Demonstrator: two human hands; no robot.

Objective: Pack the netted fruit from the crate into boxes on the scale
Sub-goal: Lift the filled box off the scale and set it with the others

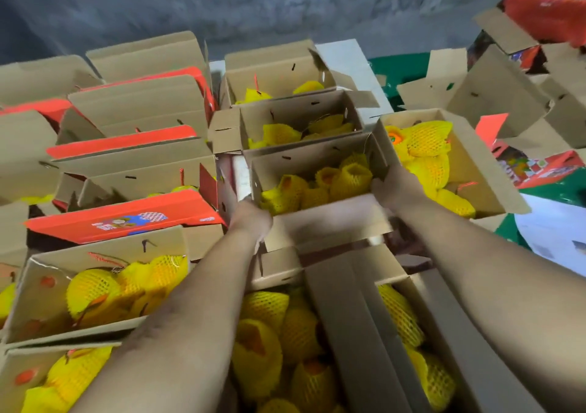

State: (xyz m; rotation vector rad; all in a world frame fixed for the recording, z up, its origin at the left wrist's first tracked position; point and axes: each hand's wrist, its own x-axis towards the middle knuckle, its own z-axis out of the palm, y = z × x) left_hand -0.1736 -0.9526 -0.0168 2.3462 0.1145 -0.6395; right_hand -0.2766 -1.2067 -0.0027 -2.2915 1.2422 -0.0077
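Hands hold an open brown cardboard box (317, 171) from both sides. The left hand (250, 219) grips its near-left corner, fingers curled over the edge though blurred; the right hand (394, 190) grips the right wall, fingers wrapped round the rim. Inside the box, between the two hands and just beyond them, lie fruits in yellow foam netting (320, 187), several packed close together, orange skin showing through the open ends of the sleeves. The box's near flap (329, 219) hangs toward the person, blurred.

Farther away in the same row stand two more open cardboard boxes (298, 120) with netted fruit in them. Right of the held box, touching it, is another open box of netted fruit (444, 165), tilted. Near the person, under the forearms, a larger cardboard container (358, 317) holds many more yellow-netted fruits (272, 333). To the left stand rows of boxes with red printed flaps (126, 216), some shut, some open with netted fruit (104, 289) showing. At far right lie empty folded-open cartons (494, 92) on a green surface (406, 67).
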